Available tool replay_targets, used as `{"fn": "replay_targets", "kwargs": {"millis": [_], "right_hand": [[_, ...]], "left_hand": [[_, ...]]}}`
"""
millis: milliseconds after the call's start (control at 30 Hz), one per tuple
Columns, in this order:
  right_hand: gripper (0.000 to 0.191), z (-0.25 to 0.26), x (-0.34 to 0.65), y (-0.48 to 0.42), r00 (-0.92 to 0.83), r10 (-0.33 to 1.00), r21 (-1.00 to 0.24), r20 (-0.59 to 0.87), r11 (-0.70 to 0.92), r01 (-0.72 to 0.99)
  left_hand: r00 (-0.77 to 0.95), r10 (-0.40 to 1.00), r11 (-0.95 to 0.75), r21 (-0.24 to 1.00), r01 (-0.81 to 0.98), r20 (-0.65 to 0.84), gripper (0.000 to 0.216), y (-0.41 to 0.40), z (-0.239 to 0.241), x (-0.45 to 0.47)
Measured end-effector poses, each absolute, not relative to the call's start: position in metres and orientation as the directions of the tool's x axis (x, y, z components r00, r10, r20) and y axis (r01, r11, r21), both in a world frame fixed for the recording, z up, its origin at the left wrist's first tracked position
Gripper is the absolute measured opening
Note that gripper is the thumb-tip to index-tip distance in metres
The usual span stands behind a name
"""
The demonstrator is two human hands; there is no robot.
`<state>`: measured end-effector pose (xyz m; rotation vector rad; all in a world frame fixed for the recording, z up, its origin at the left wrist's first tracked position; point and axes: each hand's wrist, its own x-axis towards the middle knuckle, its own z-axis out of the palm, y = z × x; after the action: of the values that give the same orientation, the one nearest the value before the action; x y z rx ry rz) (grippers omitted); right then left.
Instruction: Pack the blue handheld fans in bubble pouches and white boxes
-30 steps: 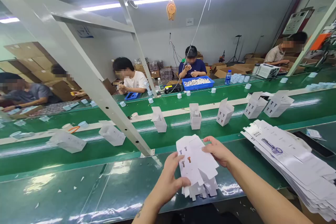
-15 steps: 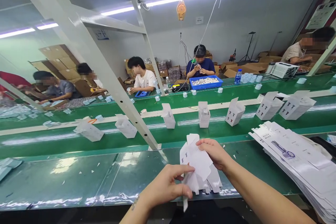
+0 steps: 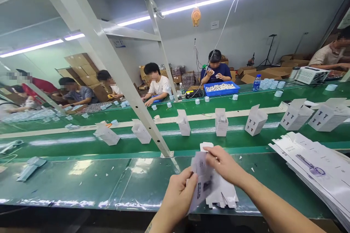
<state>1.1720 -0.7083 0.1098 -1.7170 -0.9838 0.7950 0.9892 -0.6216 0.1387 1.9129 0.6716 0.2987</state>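
Observation:
A printed white sheet (image 3: 201, 180), blurred by motion, is held up between my two hands; I cannot tell whether it is a leaflet or a flat carton. My left hand (image 3: 180, 189) pinches its left edge between thumb and fingers. At its upper right side, my right hand (image 3: 222, 162) is closed on the same sheet, with the fingertips partly hidden. Several flat white cartons (image 3: 225, 193) lie under the sheet on the green bench (image 3: 109, 185), close to its front edge.
At the right lies a tall stack of printed flat cartons (image 3: 314, 167). Several open white boxes (image 3: 183, 123) stand along the green conveyor (image 3: 164, 140). A slanted metal post (image 3: 128, 98) rises left of my hands. Co-workers sit across the line, one behind a blue tray (image 3: 221, 91).
The sheet has been lifted and turned, so dark printing now faces me. My left hand, open before, has closed on its edge. The view has shifted left.

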Motion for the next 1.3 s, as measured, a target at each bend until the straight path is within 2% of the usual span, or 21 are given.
{"fn": "replay_targets", "kwargs": {"millis": [67, 100, 167, 233, 367, 500, 633, 700, 767, 933, 1167, 1233, 1300], "right_hand": [[0.114, 0.108, 1.171, -0.719, 0.269, 0.954, -0.751, 0.13, -0.082, 0.655], [0.131, 0.106, 1.17, -0.723, 0.145, 0.973, -0.638, 0.177, 0.001, 0.77], [0.144, 0.097, 1.166, -0.725, -0.057, 0.978, -0.486, 0.198, 0.149, 0.861], [0.145, 0.085, 1.16, -0.724, -0.143, 0.966, -0.417, 0.215, 0.224, 0.881], [0.151, 0.067, 1.146, -0.719, -0.186, 0.947, -0.414, 0.26, 0.284, 0.865], [0.149, 0.064, 1.136, -0.72, -0.194, 0.956, -0.505, 0.22, 0.282, 0.816], [0.146, 0.068, 1.134, -0.724, -0.182, 0.976, -0.603, 0.122, 0.218, 0.767], [0.148, 0.066, 1.132, -0.725, -0.186, 0.975, -0.616, 0.118, 0.219, 0.756], [0.149, 0.062, 1.13, -0.725, -0.204, 0.964, -0.585, 0.172, 0.266, 0.766], [0.146, 0.058, 1.128, -0.721, -0.248, 0.905, -0.431, 0.346, 0.389, 0.814], [0.144, 0.059, 1.123, -0.717, -0.278, 0.868, -0.386, 0.412, 0.443, 0.809], [0.138, 0.058, 1.121, -0.716, -0.268, 0.849, -0.352, 0.456, 0.448, 0.822], [0.131, 0.065, 1.127, -0.716, -0.249, 0.854, -0.376, 0.456, 0.439, 0.816]], "left_hand": [[0.725, 0.665, -0.018, 0.966, 0.257, -0.18, 0.044, -0.619, 0.131, 0.989], [0.71, 0.664, 0.127, 0.971, 0.201, -0.234, 0.045, -0.618, 0.128, 0.989], [0.717, 0.63, 0.343, 0.935, 0.088, -0.299, 0.046, -0.617, 0.124, 0.987], [0.729, 0.607, 0.437, 0.899, 0.026, -0.316, 0.047, -0.618, 0.126, 0.984], [0.75, 0.589, 0.423, 0.906, 0.032, -0.302, 0.046, -0.614, 0.142, 0.973], [0.804, 0.519, 0.405, 0.912, 0.065, -0.288, 0.045, -0.6, 0.147, 0.961], [0.794, 0.505, 0.539, 0.842, 0.016, -0.338, 0.042, -0.59, 0.13, 0.955], [0.774, 0.517, 0.593, 0.805, -0.016, -0.366, 0.039, -0.59, 0.123, 0.955], [0.773, 0.503, 0.604, 0.797, 0.006, -0.387, 0.037, -0.592, 0.122, 0.956], [0.867, 0.331, 0.574, 0.809, 0.129, -0.373, 0.05, -0.588, 0.134, 0.951], [0.869, 0.321, 0.629, 0.771, 0.1, -0.376, 0.045, -0.581, 0.119, 0.946], [0.855, 0.362, 0.569, 0.814, 0.113, -0.372, 0.04, -0.578, 0.12, 0.946], [0.829, 0.427, 0.374, 0.905, 0.202, -0.362, 0.024, -0.573, 0.129, 0.946]]}}
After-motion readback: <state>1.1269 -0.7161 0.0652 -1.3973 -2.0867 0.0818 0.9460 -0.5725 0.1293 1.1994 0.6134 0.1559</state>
